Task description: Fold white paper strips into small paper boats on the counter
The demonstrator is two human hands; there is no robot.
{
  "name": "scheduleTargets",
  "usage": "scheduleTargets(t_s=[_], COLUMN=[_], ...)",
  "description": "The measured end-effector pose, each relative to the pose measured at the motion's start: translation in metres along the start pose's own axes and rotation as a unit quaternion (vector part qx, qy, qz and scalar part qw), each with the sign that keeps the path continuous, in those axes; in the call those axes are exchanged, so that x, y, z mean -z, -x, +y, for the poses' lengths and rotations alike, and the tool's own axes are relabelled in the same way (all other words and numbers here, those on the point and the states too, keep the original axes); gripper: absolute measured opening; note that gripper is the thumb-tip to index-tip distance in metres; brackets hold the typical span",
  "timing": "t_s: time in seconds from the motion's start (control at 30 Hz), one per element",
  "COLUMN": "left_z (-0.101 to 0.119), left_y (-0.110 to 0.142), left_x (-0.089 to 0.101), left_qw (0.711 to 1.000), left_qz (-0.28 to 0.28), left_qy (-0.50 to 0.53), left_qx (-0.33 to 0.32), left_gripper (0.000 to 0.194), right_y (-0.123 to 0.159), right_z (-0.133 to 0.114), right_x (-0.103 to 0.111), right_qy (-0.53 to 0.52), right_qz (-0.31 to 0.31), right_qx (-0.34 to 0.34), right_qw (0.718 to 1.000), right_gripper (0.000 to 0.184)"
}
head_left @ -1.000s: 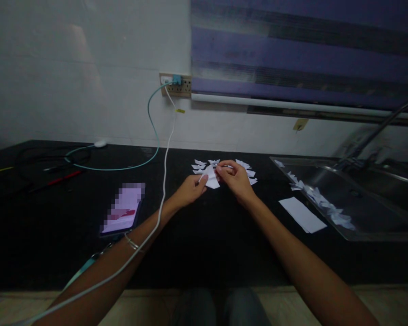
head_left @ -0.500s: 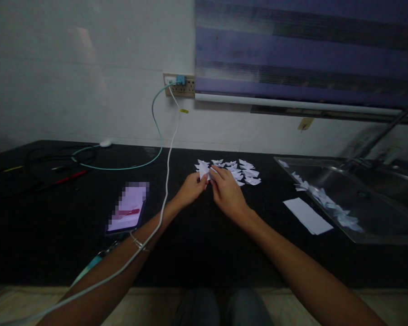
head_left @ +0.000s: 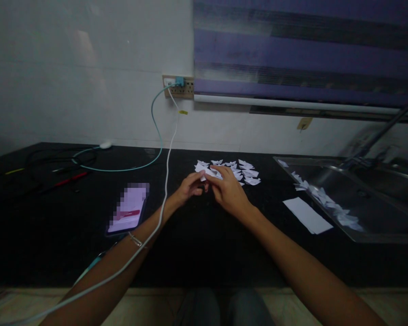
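Between my two hands is a folded piece of white paper (head_left: 208, 172), held just above the black counter. My left hand (head_left: 191, 184) pinches its left side with thumb and fingers. On its right side, my right hand (head_left: 226, 184) grips the paper, its fingers partly covering it. Right behind the hands, several small folded paper boats (head_left: 249, 173) sit in rows on the counter; some of them are hidden by my right hand and the held paper.
A stack of flat white paper (head_left: 308, 215) lies right of my right arm. More folded papers (head_left: 329, 202) line the edge of the metal sink (head_left: 387, 217). At left lies a lit phone (head_left: 129, 210). A white cable (head_left: 162, 213) crosses over my left forearm.
The paper has turned from standing pointed up to lying flatter between the hands. My right hand has come down closer to my left. The camera view has shifted slightly.
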State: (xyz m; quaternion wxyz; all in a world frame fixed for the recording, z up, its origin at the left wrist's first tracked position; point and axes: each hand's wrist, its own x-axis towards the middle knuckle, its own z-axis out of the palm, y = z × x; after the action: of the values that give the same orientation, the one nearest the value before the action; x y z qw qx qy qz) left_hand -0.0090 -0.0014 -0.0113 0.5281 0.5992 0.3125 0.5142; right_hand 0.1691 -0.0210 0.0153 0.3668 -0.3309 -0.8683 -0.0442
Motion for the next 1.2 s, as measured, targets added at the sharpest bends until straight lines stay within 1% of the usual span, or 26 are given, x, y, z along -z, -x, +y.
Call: scheduleTargets(t_s=[0.07, 0.1, 0.13, 0.17, 0.2, 0.23, 0.27, 0.3, 0.33, 0.4, 0.43, 0.5, 0.57, 0.63, 0.67, 0.73, 0.83, 0.93, 1.0, 1.07, 1.13, 1.2], left_z=[0.002, 0.004, 0.005, 0.007, 0.008, 0.009, 0.010, 0.010, 0.010, 0.010, 0.010, 0.010, 0.011, 0.012, 0.012, 0.013, 0.015, 0.017, 0.017, 0.016, 0.016, 0.018], left_y=[-0.003, -0.004, -0.005, -0.006, -0.006, -0.005, -0.004, -0.003, -0.001, 0.001, 0.002, 0.002, 0.001, -0.001, -0.002, -0.004, -0.005, -0.004, -0.003, -0.002, -0.002, -0.001], left_x=[-0.002, -0.003, -0.005, -0.006, -0.008, -0.009, -0.010, -0.011, -0.012, -0.013, -0.013, -0.012, -0.010, -0.008, -0.007, -0.004, 0.001, 0.005, 0.005, 0.003, -0.001, -0.004], left_qw=[0.998, 0.996, 0.991, 0.984, 0.976, 0.967, 0.958, 0.948, 0.940, 0.929, 0.928, 0.937, 0.951, 0.962, 0.965, 0.965, 0.966, 0.976, 0.982, 0.987, 0.993, 0.996], left_qz=[-0.006, -0.004, 0.006, 0.017, 0.030, 0.044, 0.055, 0.061, 0.063, 0.061, 0.058, 0.055, 0.039, 0.023, 0.023, 0.043, 0.071, 0.068, 0.058, 0.052, 0.052, 0.055], left_qy=[-0.053, -0.092, -0.135, -0.176, -0.215, -0.249, -0.280, -0.308, -0.332, -0.357, -0.358, -0.338, -0.301, -0.266, -0.253, -0.241, -0.222, -0.188, -0.171, -0.148, -0.110, -0.064], left_qx=[0.017, 0.016, 0.006, -0.007, -0.017, -0.025, -0.032, -0.041, -0.053, -0.078, -0.083, -0.072, -0.053, -0.054, -0.064, -0.093, -0.116, -0.086, -0.052, -0.024, -0.001, 0.014], left_gripper=[0.051, 0.057, 0.061, 0.063, 0.064, 0.064, 0.062, 0.059, 0.056, 0.052, 0.053, 0.057, 0.061, 0.061, 0.058, 0.049, 0.036, 0.032, 0.032, 0.036, 0.037, 0.034], right_y=[0.000, 0.000, -0.001, -0.002, -0.003, -0.004, -0.005, -0.006, -0.006, -0.006, -0.006, -0.005, -0.005, -0.006, -0.007, -0.007, -0.007, -0.005, -0.004, -0.005, -0.006, -0.008], right_z=[0.003, 0.004, 0.005, 0.006, 0.006, 0.007, 0.008, 0.010, 0.011, 0.013, 0.014, 0.016, 0.019, 0.022, 0.023, 0.026, 0.031, 0.035, 0.035, 0.033, 0.029, 0.023], right_x=[-0.001, -0.002, -0.004, -0.006, -0.009, -0.012, -0.015, -0.017, -0.020, -0.024, -0.025, -0.025, -0.023, -0.018, -0.016, -0.011, -0.006, -0.006, -0.007, -0.008, -0.009, -0.008], right_qy=[-0.045, -0.076, -0.113, -0.155, -0.200, -0.245, -0.288, -0.328, -0.362, -0.418, -0.440, -0.468, -0.476, -0.467, -0.459, -0.444, -0.432, -0.414, -0.400, -0.411, -0.452, -0.503], right_qz=[0.007, 0.019, 0.036, 0.062, 0.090, 0.110, 0.118, 0.107, 0.086, 0.044, 0.035, 0.030, 0.027, 0.024, 0.023, 0.016, -0.003, 0.005, 0.013, 0.021, 0.036, 0.050], right_qx=[0.007, 0.001, -0.017, -0.054, -0.106, -0.165, -0.222, -0.264, -0.287, -0.294, -0.289, -0.279, -0.267, -0.264, -0.269, -0.282, -0.275, -0.271, -0.294, -0.320, -0.341, -0.354], right_qw=[0.999, 0.997, 0.993, 0.985, 0.970, 0.949, 0.924, 0.901, 0.883, 0.858, 0.850, 0.838, 0.837, 0.844, 0.846, 0.850, 0.859, 0.869, 0.868, 0.853, 0.823, 0.787], right_gripper=[0.039, 0.037, 0.034, 0.031, 0.028, 0.026, 0.028, 0.031, 0.032, 0.032, 0.030, 0.027, 0.024, 0.022, 0.022, 0.021, 0.022, 0.029, 0.035, 0.041, 0.041, 0.036])
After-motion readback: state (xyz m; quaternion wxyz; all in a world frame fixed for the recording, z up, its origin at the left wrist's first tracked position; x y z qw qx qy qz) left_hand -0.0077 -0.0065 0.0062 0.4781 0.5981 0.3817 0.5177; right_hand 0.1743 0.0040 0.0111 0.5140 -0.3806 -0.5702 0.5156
